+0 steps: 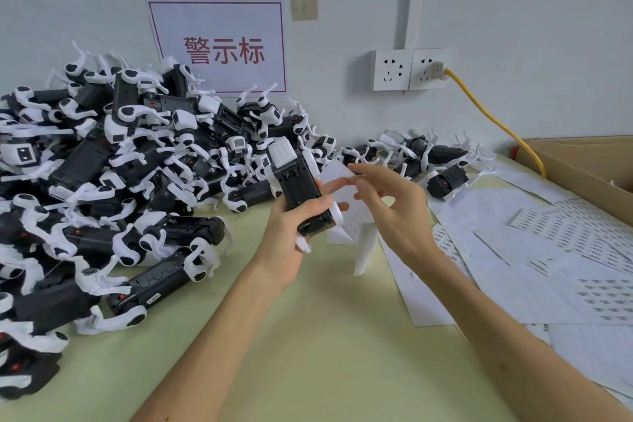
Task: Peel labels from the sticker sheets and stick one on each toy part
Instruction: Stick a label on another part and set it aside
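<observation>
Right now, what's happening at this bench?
A person's left hand grips one black-and-white toy part, dark underside facing the camera, above the table. The right hand hovers beside it, fingers loosely extended; whether anything is stuck on a fingertip is unclear. A pile of toy parts lies to the left, sticker sheets to the right.

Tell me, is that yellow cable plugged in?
Plugged in. The yellow cable ends in a plug seated in the right socket; the left socket holds nothing.

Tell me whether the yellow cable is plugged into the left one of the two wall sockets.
No, the yellow cable ends in a plug in the right wall socket, and the left wall socket has nothing plugged in.
</observation>
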The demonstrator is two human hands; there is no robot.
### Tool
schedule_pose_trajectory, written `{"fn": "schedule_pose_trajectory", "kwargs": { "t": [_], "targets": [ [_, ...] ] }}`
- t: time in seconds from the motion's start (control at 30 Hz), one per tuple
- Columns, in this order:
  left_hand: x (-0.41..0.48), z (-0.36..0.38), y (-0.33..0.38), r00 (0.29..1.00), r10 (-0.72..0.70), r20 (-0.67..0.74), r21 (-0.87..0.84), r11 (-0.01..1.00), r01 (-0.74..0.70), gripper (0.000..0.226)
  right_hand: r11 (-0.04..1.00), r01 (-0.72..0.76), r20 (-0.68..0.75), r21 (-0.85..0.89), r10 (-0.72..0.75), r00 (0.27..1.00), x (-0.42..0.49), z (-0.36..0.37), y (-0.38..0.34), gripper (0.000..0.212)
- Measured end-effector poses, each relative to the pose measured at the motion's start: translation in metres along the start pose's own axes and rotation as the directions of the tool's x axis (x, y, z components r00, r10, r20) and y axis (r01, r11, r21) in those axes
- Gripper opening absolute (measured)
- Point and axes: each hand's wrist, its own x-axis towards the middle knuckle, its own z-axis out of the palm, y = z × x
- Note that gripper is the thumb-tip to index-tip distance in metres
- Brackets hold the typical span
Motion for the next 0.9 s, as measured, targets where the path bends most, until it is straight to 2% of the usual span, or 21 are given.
{"fn": "schedule_pose_trajectory", "kwargs": {
  "t": [0.13,0.23,0.33,0.47,0.57,0.7,0.9],
  "targets": [
    [-0.002,0.004,-0.003,1.0,0.001,0.02,0.045,0.999,-0.002,0.031,1.0,-0.013,-0.086,0.021,0.015,0.996,0.003,-0.001,0.003,0.022],
    [-0.003,0.006,-0.003,1.0,-0.008,0.006,0.054,0.999,0.008,0.04,0.997,-0.053,-0.069,0.062,0.057,0.996,0.007,-0.004,0.005,0.019],
    [-0.004,0.006,-0.003,1.0,-0.001,-0.007,0.073,0.997,0.002,0.043,0.984,-0.119,-0.021,0.132,0.123,0.992,0.01,-0.006,0.006,0.015],
    [-0.003,0.004,-0.004,0.999,0.046,-0.017,0.212,0.976,-0.041,0.027,0.957,-0.223,0.112,0.185,0.205,0.972,0.013,-0.01,0.009,0.011],
    [-0.004,0.003,-0.002,0.996,0.083,-0.019,0.283,0.956,-0.074,0.025,0.933,-0.291,0.205,0.21,0.249,0.947,0.016,-0.014,0.008,0.005],
    [-0.004,0.001,-0.002,0.989,0.148,-0.005,0.342,0.93,-0.138,0.025,0.928,-0.307,0.278,0.209,0.245,0.929,0.016,-0.017,0.009,0.005],
    [-0.003,-0.002,-0.004,0.982,0.188,0.005,0.394,0.903,-0.174,0.024,0.936,-0.303,0.311,0.18,0.238,0.92,0.016,-0.017,0.01,0.007]
  ]
}}
